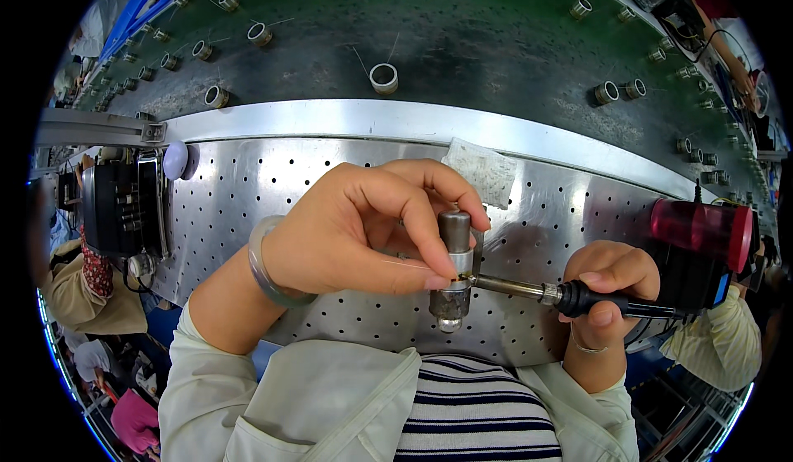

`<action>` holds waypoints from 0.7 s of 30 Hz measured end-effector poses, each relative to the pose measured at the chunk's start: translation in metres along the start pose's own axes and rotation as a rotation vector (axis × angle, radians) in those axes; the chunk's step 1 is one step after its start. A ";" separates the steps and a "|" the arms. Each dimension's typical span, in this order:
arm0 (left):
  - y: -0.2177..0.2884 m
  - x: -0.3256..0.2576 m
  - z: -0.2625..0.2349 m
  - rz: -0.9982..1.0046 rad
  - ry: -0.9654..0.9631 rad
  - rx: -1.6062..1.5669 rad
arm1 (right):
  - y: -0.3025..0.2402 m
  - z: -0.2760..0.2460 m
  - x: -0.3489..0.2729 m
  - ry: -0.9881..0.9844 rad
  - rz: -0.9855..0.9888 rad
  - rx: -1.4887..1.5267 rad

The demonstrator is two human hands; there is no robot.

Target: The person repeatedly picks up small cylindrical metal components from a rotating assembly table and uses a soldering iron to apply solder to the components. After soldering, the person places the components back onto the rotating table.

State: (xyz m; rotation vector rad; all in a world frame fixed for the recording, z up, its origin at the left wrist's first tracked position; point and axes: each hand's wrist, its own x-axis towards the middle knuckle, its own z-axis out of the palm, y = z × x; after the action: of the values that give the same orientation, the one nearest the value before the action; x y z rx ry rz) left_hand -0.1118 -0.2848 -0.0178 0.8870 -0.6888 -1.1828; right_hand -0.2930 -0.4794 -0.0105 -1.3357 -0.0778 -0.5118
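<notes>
My left hand (372, 222) pinches a metal rod (455, 229) with a silvery ring (462, 264) around its middle. Rounded and shiny, the rod's lower end points toward me. A thin wire seems to run from the ring across my left thumb. My right hand (611, 284) is closed around the black handle of a soldering iron (519, 287). The iron's tip meets the side of the ring near my left fingertips; whether it touches cannot be made out. My left palm is hidden behind the fingers.
Beneath my hands lies a perforated metal worktop (239, 206) with a whitish pad (481, 171). Beyond its rail, a dark green belt (479, 57) carries several metal rings, some with thin wires, like the near one (383, 78). A red translucent cylinder (702, 232) stands right; a black device (111, 206) left.
</notes>
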 end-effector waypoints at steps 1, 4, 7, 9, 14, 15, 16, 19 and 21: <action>-0.001 0.000 -0.001 0.004 -0.004 0.000 | 0.000 0.000 0.000 0.003 0.003 0.000; -0.002 0.001 -0.002 0.007 -0.014 -0.003 | 0.000 -0.001 0.000 0.003 0.002 -0.009; -0.002 0.000 -0.001 0.012 -0.004 0.002 | 0.000 0.000 0.000 0.009 -0.004 -0.021; -0.004 0.001 -0.001 0.036 0.018 0.007 | 0.000 0.002 0.000 0.026 0.001 -0.021; -0.010 0.003 -0.004 0.111 -0.022 0.034 | -0.002 0.003 -0.002 0.063 0.038 0.013; -0.010 0.003 -0.004 0.117 -0.026 0.038 | -0.002 0.003 -0.002 0.068 0.036 0.011; -0.010 0.004 -0.004 0.118 -0.029 0.040 | -0.002 0.003 -0.002 0.073 0.035 0.009; -0.010 0.004 -0.005 0.122 -0.036 0.045 | -0.003 0.005 -0.001 0.093 0.038 0.000; -0.011 0.004 -0.005 0.124 -0.042 0.051 | -0.003 0.006 -0.001 0.104 0.039 -0.006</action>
State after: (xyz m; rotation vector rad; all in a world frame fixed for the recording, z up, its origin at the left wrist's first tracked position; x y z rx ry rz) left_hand -0.1116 -0.2890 -0.0294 0.8513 -0.7993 -1.0792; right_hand -0.2937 -0.4739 -0.0065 -1.3119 0.0354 -0.5476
